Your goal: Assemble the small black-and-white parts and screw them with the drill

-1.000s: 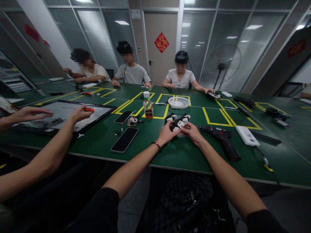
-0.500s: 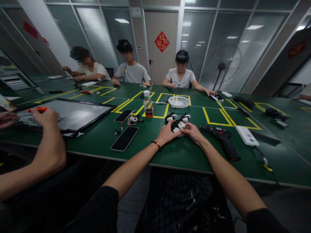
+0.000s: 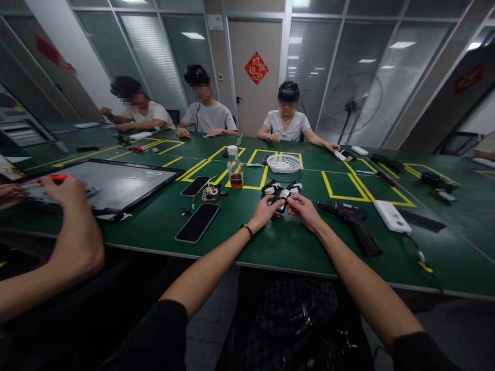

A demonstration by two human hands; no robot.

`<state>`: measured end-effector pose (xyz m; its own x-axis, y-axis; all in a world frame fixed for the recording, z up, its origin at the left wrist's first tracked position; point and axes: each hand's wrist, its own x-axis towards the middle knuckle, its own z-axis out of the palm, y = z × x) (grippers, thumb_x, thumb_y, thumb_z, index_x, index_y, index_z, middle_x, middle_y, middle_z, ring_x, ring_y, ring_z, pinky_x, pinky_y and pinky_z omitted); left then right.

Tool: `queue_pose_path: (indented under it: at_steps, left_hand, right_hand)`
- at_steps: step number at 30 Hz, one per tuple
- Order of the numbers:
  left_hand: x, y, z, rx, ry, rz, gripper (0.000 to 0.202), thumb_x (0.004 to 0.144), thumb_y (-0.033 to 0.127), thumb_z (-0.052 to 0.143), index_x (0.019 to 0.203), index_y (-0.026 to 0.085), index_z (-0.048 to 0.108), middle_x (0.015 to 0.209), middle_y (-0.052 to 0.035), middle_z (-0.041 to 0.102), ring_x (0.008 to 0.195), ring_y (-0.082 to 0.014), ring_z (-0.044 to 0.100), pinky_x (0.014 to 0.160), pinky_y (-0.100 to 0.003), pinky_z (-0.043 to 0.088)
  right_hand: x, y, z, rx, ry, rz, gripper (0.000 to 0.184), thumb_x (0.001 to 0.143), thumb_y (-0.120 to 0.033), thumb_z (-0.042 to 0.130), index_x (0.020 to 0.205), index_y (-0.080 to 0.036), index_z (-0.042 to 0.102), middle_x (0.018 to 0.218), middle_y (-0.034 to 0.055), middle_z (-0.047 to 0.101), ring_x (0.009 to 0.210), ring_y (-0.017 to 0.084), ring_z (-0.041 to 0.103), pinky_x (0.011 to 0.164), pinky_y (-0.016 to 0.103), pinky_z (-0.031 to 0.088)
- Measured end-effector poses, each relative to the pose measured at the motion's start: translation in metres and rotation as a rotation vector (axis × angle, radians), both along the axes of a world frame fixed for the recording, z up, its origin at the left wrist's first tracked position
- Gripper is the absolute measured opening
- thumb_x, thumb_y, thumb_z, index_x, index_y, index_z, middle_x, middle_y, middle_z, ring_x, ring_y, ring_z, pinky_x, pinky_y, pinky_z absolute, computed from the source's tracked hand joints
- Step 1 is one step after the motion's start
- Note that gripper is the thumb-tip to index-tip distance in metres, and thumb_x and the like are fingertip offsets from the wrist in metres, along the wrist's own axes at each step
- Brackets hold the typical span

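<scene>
My left hand (image 3: 266,208) and my right hand (image 3: 302,207) meet over the green table (image 3: 294,247), both closed on a small black and white part (image 3: 283,198). More black and white parts (image 3: 271,189) lie just beyond my fingers. A black power screwdriver (image 3: 356,222) lies right of my right hand. A dark phone (image 3: 198,222) lies left of my left hand.
A bottle with brown liquid (image 3: 235,167), a white basket (image 3: 285,163), a second phone (image 3: 195,185) and a small motor part (image 3: 211,192) sit farther back. A white power bank (image 3: 392,216) lies at right. A co-worker's arm (image 3: 58,247) at left works on a flat screen panel (image 3: 112,183). Three people sit opposite.
My hands have shifted slightly farther and turned the small part between them. The co-worker's hand with the red-handled tool moved left across the panel.
</scene>
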<state>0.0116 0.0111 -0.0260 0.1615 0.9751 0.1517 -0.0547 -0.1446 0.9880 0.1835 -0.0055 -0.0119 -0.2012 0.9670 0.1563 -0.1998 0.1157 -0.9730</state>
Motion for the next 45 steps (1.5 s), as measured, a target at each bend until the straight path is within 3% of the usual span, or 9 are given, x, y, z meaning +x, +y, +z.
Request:
queue_pose_path:
  at_steps: [9, 23, 29, 37, 45]
  left_hand:
    - [-0.002, 0.001, -0.004, -0.019, -0.014, -0.062, 0.048, 0.076, 0.044, 0.073, 0.109, 0.013, 0.057, 0.085, -0.006, 0.066, 0.071, -0.0175, 0.065, 0.059, -0.032, 0.059]
    - [-0.001, -0.001, 0.001, -0.071, -0.041, -0.037, 0.045, 0.076, 0.051, 0.071, 0.1, 0.015, 0.057, 0.078, -0.0041, 0.064, 0.073, -0.0184, 0.065, 0.065, -0.037, 0.06]
    - [-0.005, -0.001, 0.004, -0.084, -0.092, -0.062, 0.042, 0.074, 0.051, 0.071, 0.092, 0.016, 0.059, 0.084, -0.0051, 0.066, 0.076, -0.0193, 0.066, 0.062, -0.035, 0.06]
    - [-0.007, 0.001, 0.012, -0.227, -0.152, -0.152, 0.046, 0.083, 0.056, 0.057, 0.105, 0.015, 0.063, 0.087, -0.009, 0.072, 0.071, -0.0211, 0.07, 0.061, -0.035, 0.06]
    - [-0.008, -0.004, 0.009, -0.173, -0.079, -0.202, 0.052, 0.081, 0.059, 0.061, 0.107, 0.014, 0.061, 0.091, -0.0135, 0.072, 0.074, -0.025, 0.072, 0.055, -0.031, 0.059]
  right_hand:
    - [0.001, 0.003, -0.004, 0.12, -0.075, 0.002, 0.034, 0.075, -0.048, 0.073, 0.089, -0.021, 0.058, 0.072, -0.0007, 0.063, 0.06, 0.015, 0.06, 0.058, 0.03, 0.053]
    - [-0.002, -0.001, -0.002, 0.112, -0.111, -0.016, 0.036, 0.073, -0.051, 0.072, 0.089, -0.022, 0.059, 0.071, -0.0005, 0.063, 0.06, 0.015, 0.06, 0.057, 0.029, 0.053]
    - [-0.001, -0.001, -0.002, 0.118, -0.15, -0.072, 0.038, 0.073, -0.054, 0.072, 0.088, -0.021, 0.062, 0.068, -0.0003, 0.064, 0.057, 0.013, 0.058, 0.054, 0.026, 0.049]
    - [0.0, 0.004, -0.003, 0.055, -0.096, -0.135, 0.041, 0.074, -0.06, 0.069, 0.083, -0.021, 0.061, 0.072, 0.001, 0.066, 0.059, 0.014, 0.06, 0.054, 0.027, 0.051]
    - [-0.002, 0.003, -0.006, -0.047, -0.117, -0.024, 0.04, 0.077, -0.056, 0.07, 0.093, -0.021, 0.06, 0.075, 0.0016, 0.065, 0.061, 0.015, 0.062, 0.053, 0.027, 0.054]
